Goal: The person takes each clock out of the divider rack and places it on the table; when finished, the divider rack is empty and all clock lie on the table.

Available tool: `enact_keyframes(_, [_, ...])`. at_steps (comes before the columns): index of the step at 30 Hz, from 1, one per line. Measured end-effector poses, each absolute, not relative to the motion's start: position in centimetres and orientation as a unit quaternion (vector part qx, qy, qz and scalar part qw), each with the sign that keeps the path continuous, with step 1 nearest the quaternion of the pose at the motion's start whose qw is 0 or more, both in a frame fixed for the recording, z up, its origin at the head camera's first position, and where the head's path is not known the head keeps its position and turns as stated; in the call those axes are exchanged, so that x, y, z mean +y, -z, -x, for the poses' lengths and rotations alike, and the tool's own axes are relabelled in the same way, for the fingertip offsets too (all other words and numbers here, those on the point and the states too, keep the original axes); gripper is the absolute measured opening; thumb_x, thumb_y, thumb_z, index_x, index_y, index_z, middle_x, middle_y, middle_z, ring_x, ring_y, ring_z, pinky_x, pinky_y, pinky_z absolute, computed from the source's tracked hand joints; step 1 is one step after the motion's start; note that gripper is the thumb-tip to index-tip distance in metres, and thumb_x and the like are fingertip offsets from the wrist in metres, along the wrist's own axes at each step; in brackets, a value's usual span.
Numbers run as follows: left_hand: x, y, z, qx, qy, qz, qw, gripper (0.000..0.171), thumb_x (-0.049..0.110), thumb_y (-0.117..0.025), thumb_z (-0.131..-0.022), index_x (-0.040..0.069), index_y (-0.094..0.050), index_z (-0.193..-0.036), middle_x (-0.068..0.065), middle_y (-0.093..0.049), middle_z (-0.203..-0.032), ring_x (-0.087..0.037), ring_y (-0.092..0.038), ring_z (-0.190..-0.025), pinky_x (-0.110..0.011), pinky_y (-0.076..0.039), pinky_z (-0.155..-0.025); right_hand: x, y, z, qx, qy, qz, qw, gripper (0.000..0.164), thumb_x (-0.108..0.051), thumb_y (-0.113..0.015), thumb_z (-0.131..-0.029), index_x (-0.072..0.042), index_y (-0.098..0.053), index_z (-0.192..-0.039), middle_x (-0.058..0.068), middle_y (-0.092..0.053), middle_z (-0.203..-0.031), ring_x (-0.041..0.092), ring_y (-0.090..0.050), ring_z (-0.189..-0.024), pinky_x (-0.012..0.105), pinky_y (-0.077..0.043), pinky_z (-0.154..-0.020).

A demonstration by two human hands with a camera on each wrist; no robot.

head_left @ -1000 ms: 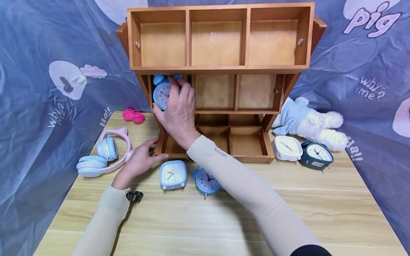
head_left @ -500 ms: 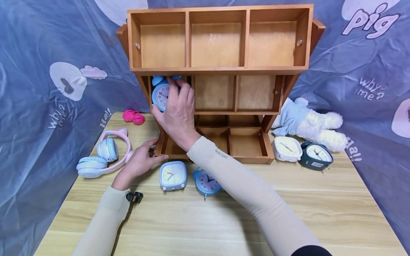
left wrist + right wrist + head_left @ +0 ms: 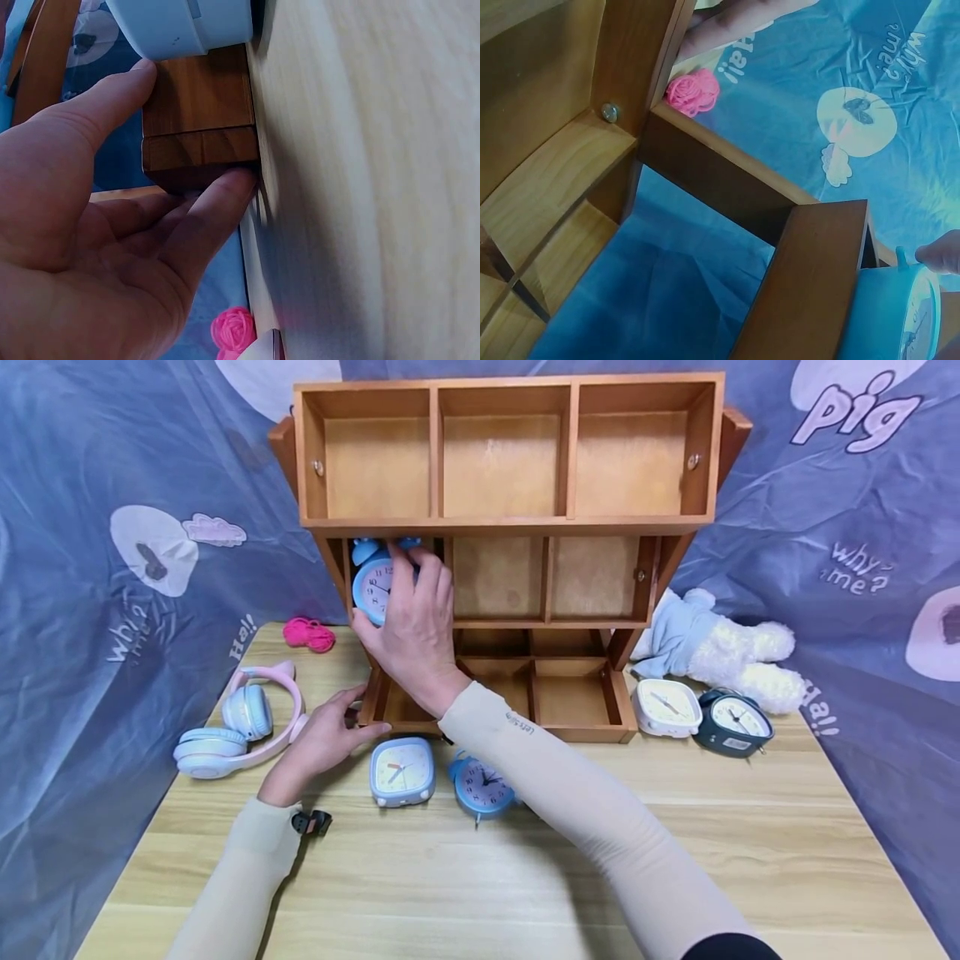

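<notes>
My right hand point(image 3: 412, 631) holds a light blue twin-bell alarm clock point(image 3: 372, 587) in the left compartment of the middle tier of a wooden shelf point(image 3: 506, 522). The thumb is at the clock's lower left and the fingers are over its right side, hiding part of the dial. In the right wrist view, fingertips meet the blue clock point(image 3: 877, 322) near its top. At the bottom tier's front left corner, my left hand point(image 3: 318, 747) grips the shelf; the left wrist view has its thumb and fingers around the wooden corner point(image 3: 199, 97).
A square blue-rimmed clock point(image 3: 402, 772) and another blue twin-bell clock point(image 3: 482, 789) stand before the shelf. To the right are a white clock point(image 3: 667, 707), a dark green clock point(image 3: 735, 722) and a plush toy point(image 3: 720, 643). Headphones point(image 3: 247, 722) and pink yarn point(image 3: 309, 634) lie left.
The head view has shifted slightly. Both hands keep their places, the right on the blue alarm clock and the left on the shelf corner.
</notes>
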State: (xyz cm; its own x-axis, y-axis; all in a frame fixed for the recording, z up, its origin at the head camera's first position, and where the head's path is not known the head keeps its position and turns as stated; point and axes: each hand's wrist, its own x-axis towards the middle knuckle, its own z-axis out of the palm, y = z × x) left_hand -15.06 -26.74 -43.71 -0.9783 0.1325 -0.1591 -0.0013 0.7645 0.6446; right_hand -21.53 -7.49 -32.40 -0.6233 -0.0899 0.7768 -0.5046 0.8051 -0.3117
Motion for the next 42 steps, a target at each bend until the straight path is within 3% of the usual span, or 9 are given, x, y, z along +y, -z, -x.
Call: enact_keyframes(42, [-26.6, 43.7, 14.8, 0.937, -0.336, -0.043, 0.087, 0.095, 0.049, -0.079, -0.105, 0.002, -0.034, -0.175, -0.027, -0.051, -0.169, -0.047, -0.066, -0.139, -0.063, -0.056, -0.113, -2.8, 33.4, 17.5, -0.826, -0.331, -0.229, 0.394, 0.089, -0.038, -0.097, -0.085, 0.004, -0.057, -0.153, 0.024, -0.053, -0.145, 0.038, -0.051, -0.133, 0.046, -0.050, -0.114])
